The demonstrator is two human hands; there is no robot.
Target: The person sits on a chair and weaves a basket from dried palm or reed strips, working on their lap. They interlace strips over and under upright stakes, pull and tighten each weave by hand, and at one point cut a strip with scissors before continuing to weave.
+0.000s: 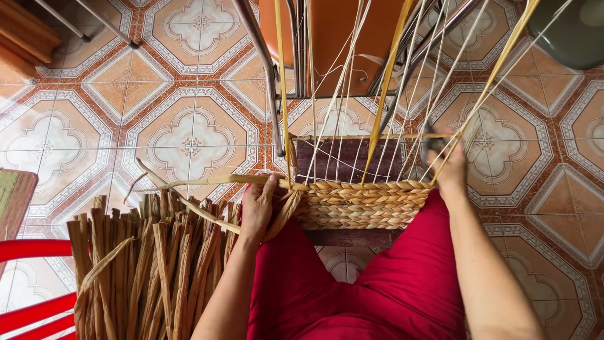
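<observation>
A half-woven straw basket (362, 203) rests on my lap over a dark wooden form (347, 158), with several thin upright stakes (384, 82) rising from its rim. My left hand (258, 204) grips a flat dried straw strand (207, 181) at the basket's left corner; the strand runs out to the left. My right hand (448, 165) is at the basket's right corner, closed around a small dark tool (431, 142) among the stakes. Red trousers (352, 283) cover my legs below.
A bundle of dried straw strands (148, 264) stands at the lower left. An orange chair with metal legs (327, 38) is straight ahead. A red plastic stool (31, 283) sits at the left edge. Patterned floor tiles (189, 126) lie all around.
</observation>
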